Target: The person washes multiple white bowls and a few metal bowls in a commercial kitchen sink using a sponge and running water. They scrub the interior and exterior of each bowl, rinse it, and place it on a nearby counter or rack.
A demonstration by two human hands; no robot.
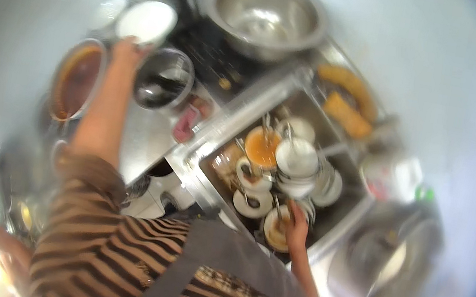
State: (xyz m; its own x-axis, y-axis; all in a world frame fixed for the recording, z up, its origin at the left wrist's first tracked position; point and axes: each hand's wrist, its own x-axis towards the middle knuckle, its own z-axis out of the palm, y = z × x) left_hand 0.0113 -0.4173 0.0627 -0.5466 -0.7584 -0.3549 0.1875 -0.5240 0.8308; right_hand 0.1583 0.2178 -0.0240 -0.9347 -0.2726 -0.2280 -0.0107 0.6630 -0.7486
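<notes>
My left hand (131, 46) is stretched out over the steel counter at the left, with its fingers at the near edge of a white dish (148, 22); it appears to grip it. Two more white dishes, blurred, are just beyond. Down in the steel sink (188, 161), my right hand (297, 229) lies over the right side of a bowl with brown residue (275, 228). Blur hides whether its fingers close on the rim. Around it are stacked white bowls (296, 158), a bowl of orange liquid (262, 147) and several spoons.
A large steel basin (267, 16) stands beyond the sink. Left of it are a container of reddish-brown liquid (82, 80), a dark round bowl (164, 79) and a pink item (185, 123). Yellow cloth-like items (347, 115) lie behind the sink. Another person's hand (11, 247) shows lower left.
</notes>
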